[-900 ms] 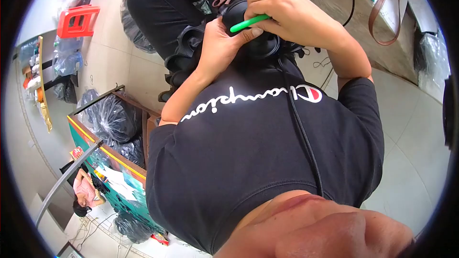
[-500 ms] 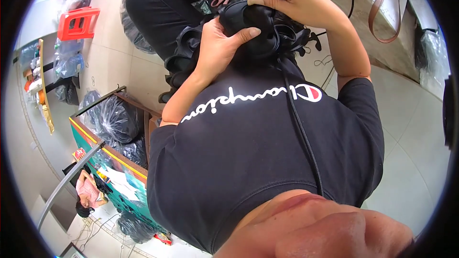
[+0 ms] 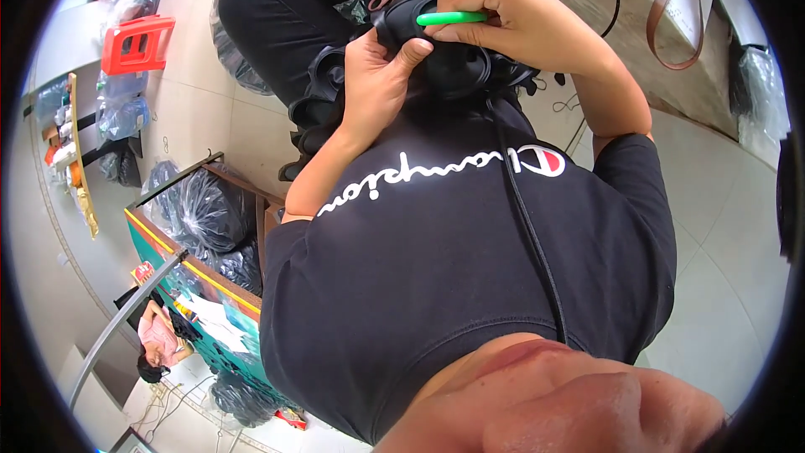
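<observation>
2 hands (image 3: 381, 88), 1 green pen (image 3: 451, 18), 1 red stool (image 3: 137, 44), 1 brown strap (image 3: 671, 29).

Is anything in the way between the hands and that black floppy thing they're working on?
No, nothing visible. The left hand already grips the black fabric item, and the right hand presses on its top while holding a green tool.

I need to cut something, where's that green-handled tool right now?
In the head view, top centre: the green-handled tool is in the right hand, above the black fabric piece the left hand holds.
</observation>
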`<move>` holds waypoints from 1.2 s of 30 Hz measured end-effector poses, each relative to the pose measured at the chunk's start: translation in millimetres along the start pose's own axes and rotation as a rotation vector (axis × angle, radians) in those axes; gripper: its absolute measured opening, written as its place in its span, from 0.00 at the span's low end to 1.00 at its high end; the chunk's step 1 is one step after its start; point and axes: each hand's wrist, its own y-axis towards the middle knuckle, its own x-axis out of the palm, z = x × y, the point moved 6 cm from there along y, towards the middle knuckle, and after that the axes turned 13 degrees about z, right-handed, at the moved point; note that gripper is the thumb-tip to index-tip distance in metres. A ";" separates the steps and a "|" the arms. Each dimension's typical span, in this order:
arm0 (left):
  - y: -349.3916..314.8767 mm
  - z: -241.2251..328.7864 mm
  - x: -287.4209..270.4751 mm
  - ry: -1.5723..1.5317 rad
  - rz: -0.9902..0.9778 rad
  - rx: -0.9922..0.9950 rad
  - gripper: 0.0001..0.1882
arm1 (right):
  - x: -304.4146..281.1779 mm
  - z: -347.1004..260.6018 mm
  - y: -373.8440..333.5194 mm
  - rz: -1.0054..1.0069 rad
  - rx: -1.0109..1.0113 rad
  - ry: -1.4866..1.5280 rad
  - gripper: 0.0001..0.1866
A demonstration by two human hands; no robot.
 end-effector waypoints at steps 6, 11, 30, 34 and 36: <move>-0.1 3.7 0.5 0.031 0.019 0.034 0.15 | -3.3 -10.1 -0.2 0.016 -0.060 -0.036 0.07; -0.5 0.6 -0.4 0.046 0.014 0.014 0.14 | -4.1 -15.0 2.7 0.002 0.028 -0.050 0.07; -16.8 0.0 23.0 0.360 -0.442 0.022 0.13 | 13.7 113.0 46.4 0.147 -0.019 -0.386 0.17; -17.8 1.5 24.3 0.368 -0.466 0.086 0.14 | 76.0 155.5 58.5 -0.052 -0.094 -0.477 0.08; -18.0 11.6 29.9 0.336 -0.487 0.139 0.14 | 101.9 180.8 57.1 -0.169 -0.125 -0.611 0.15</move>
